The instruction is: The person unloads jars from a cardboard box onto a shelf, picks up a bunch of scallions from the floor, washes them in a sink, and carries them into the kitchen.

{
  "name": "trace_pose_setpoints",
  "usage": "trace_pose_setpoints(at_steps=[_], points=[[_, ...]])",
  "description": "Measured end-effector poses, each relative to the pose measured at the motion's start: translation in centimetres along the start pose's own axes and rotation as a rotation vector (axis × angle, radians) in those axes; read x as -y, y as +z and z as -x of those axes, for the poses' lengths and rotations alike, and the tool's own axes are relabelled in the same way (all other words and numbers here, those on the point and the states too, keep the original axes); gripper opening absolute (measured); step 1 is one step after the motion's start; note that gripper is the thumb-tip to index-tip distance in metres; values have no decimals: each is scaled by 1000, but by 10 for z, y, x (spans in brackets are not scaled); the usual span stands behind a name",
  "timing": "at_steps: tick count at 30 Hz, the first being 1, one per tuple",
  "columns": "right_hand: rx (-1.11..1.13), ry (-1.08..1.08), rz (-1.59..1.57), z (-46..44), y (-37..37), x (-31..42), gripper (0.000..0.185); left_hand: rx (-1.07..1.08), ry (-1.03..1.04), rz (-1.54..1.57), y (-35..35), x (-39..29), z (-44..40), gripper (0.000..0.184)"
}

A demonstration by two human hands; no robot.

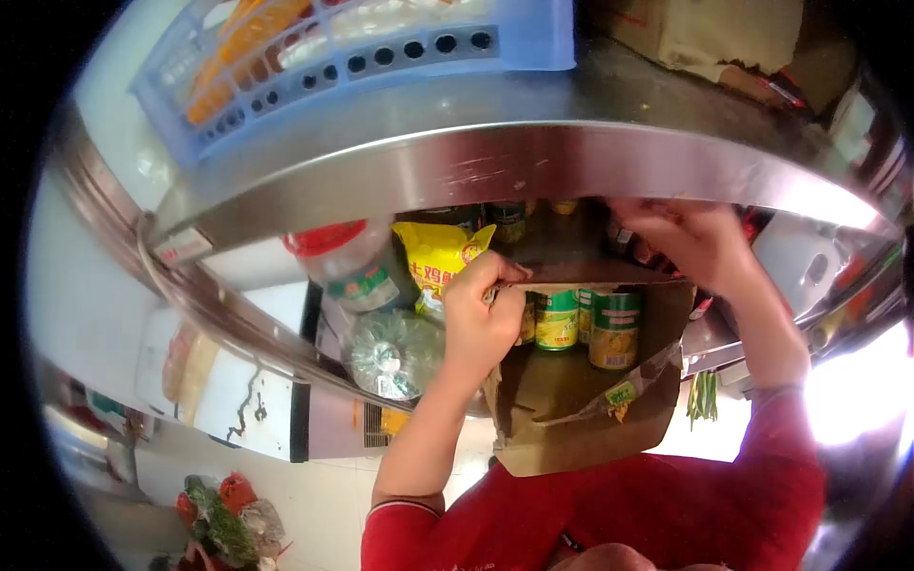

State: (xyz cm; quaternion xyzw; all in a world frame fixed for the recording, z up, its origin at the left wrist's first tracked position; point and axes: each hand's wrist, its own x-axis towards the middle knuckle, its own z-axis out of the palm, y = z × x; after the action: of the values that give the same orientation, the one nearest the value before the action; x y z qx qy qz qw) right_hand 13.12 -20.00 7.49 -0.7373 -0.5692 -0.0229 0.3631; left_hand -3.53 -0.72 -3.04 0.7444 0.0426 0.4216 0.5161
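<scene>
My left hand [483, 309] is closed on the upper edge of an open cardboard box [562, 452], tilted toward me in front of the shelf. Inside the box stand several yellow-and-green cans [557, 321], one a larger can [614, 333] with a picture label. My right hand [700, 243] reaches under the steel shelf's lip, above the box's right side. Its fingers are blurred and partly hidden, close to dark red items, so I cannot make out what they touch. Left of the box stands a yellow bag [436, 255] with Chinese print.
Overhead, the steel shelf [381, 114] carries a blue plastic crate [419, 52] and a torn carton [714, 33]. Farther left are a red-lidded jar [352, 271] and a clear plastic bottle [392, 352]. A white jug [795, 266] stands right of my right hand. Bagged vegetables [224, 519] lie on the floor.
</scene>
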Motion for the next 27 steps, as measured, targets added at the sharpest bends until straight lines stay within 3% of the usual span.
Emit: trace_pose_setpoints(at_steps=[4,8,10,13,16,20,22,26,27], points=[[125,-428,94,52,-14,64,25,13,15,-14,5,7,-3,11],[348,-375,460,59,43,39,23,23,22,-37,5,8,-4,11],[850,32,570,38,46,39,31,39,61,-32,3,6,3,10],[959,116,656,40,65,13,31,29,163,-71,1,-2,21,10],[640,101,517,83,99,-45,38,28,263,-96,-2,-6,33,12],[660,405,309,78,77,20,36,38,414,-119,-9,-9,44,20],[712,414,270,66,65,67,35,50,440,-125,-11,-12,50,22],[519,316,121,100,96,49,32,31,469,-106,-11,-9,52,22],[470,178,128,97,105,53,35,35,444,-117,-12,-9,51,21]])
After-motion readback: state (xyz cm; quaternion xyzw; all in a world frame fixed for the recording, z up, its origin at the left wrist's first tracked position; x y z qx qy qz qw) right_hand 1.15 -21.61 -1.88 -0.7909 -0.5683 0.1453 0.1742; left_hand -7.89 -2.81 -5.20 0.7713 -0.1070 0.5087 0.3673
